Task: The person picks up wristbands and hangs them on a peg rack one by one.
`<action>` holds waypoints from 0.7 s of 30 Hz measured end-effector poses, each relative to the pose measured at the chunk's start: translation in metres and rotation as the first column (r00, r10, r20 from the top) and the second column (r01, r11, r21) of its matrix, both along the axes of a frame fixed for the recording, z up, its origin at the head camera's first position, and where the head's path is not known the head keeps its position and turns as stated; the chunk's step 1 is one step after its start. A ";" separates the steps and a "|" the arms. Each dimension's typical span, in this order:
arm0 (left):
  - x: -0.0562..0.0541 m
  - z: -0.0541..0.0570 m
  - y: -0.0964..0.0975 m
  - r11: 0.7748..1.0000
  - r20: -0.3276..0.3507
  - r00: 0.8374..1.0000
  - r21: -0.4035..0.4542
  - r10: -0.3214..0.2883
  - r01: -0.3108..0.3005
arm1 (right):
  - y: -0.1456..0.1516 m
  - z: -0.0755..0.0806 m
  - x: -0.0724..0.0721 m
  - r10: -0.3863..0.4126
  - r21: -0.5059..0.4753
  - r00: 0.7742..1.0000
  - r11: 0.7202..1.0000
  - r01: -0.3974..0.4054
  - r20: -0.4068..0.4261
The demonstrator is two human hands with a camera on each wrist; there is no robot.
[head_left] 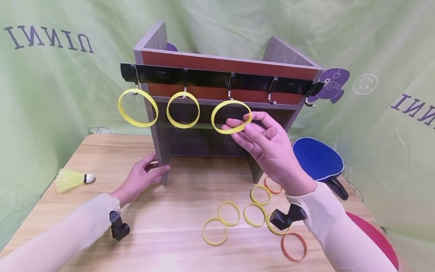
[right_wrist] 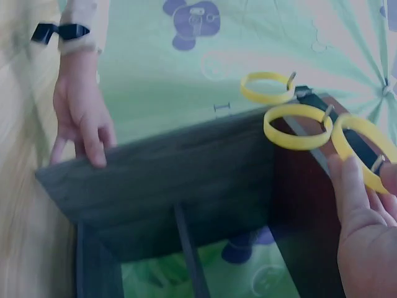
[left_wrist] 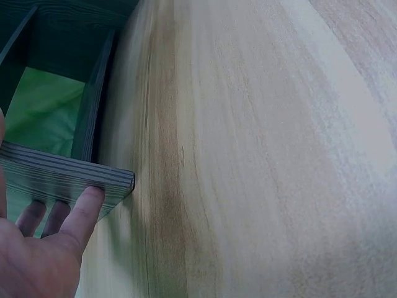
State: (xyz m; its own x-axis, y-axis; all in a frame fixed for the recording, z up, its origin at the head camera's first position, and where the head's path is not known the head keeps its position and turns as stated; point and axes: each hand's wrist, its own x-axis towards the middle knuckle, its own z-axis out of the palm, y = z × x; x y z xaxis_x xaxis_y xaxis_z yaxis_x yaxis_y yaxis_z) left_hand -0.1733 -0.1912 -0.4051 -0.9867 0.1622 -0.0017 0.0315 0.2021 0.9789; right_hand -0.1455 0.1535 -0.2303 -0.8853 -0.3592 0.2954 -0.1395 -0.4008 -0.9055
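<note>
My right hand [head_left: 272, 147] pinches a yellow wristband [head_left: 227, 131] between thumb and fingers. The band's top edge meets the tip of the third hook [head_left: 230, 87] on a black hook rail [head_left: 207, 77]. Two more yellow wristbands hang from the first hook and the second hook [head_left: 185, 81]. The rail runs across the front of a grey wooden shelf [head_left: 285, 54] with a reddish-brown board. Low on the shelf's left side, my left hand [head_left: 139, 177] grips the side panel [left_wrist: 68, 167], thumb on one face and fingers on the other.
Several loose yellow wristbands [head_left: 215, 244] and orange ones [head_left: 293, 258] lie on the wooden table [head_left: 163, 234], front right. A yellow shuttlecock [head_left: 72, 180] lies at left. On the right are a blue paddle-shaped thing [head_left: 316, 158] and a red rounded one [head_left: 377, 236]. Two further hooks [head_left: 272, 90] hold nothing.
</note>
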 end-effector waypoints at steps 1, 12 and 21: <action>0.000 0.000 0.000 1.000 0.000 1.000 0.000 -0.001 0.001 | -0.002 0.001 0.000 -0.015 -0.021 1.000 1.000 0.015 0.014; -0.001 -0.002 -0.001 1.000 -0.007 1.000 -0.012 0.002 -0.002 | -0.014 -0.001 -0.007 -0.091 -0.081 0.994 0.992 0.096 0.062; -0.001 -0.002 -0.001 1.000 -0.009 1.000 -0.022 0.006 -0.006 | -0.010 -0.010 -0.013 -0.078 -0.048 0.994 0.996 0.081 0.070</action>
